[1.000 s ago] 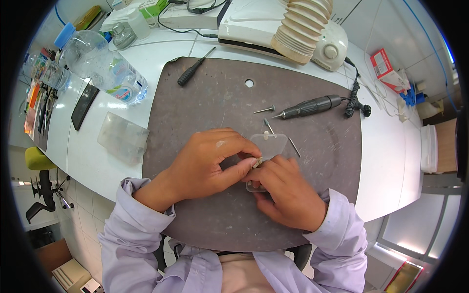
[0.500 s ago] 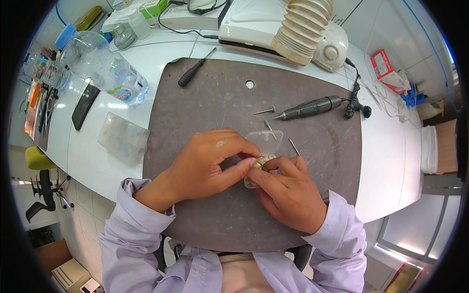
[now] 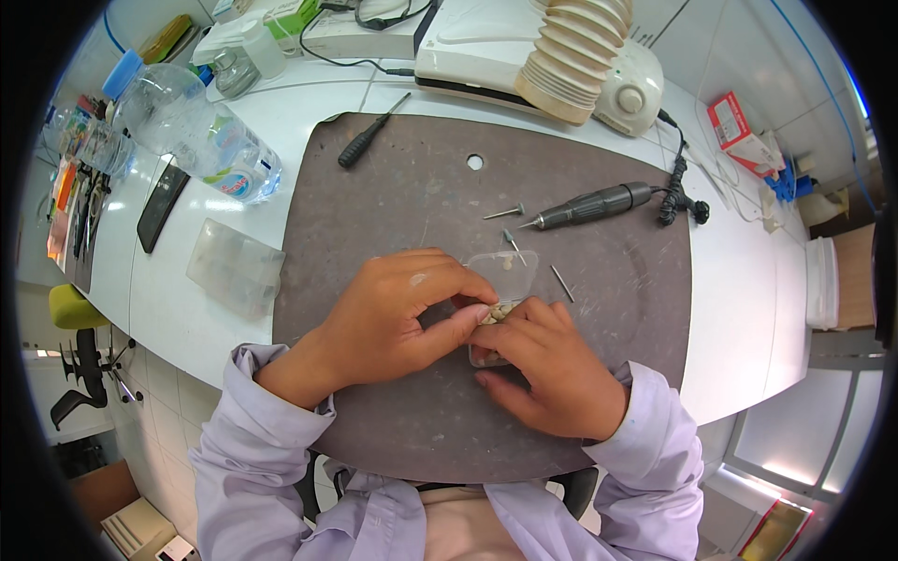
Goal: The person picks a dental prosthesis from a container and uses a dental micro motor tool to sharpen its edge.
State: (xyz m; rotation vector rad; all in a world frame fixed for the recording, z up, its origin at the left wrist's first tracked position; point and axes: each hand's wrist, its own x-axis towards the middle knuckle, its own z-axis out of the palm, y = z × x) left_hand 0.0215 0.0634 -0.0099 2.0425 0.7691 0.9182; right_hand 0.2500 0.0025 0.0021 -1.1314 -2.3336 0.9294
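A small clear plastic box (image 3: 474,356) of cream-coloured, tooth-like pieces (image 3: 499,311) sits on the brown mat, its hinged lid (image 3: 500,271) tipped back on the far side. At its left side is my left hand (image 3: 402,309), thumb and forefinger closed in a pinch over the pieces; what they hold is hidden. My right hand (image 3: 552,374) reaches over the box from the right with bent fingers at the pieces. Its thumb is spread away, near the box's front edge. Those fingers cover much of the box.
Beyond the box lie a rotary handpiece (image 3: 599,205), several thin metal burs (image 3: 505,212) and a black-handled screwdriver (image 3: 363,147). To the left are a translucent case (image 3: 236,266), a black phone (image 3: 163,208) and a big water bottle (image 3: 201,131). A ribbed hose (image 3: 572,65) hangs at the back.
My right thumb has moved away from the fingers, toward the near side, and the right fingers have shifted left over the box. My left hand stays almost still.
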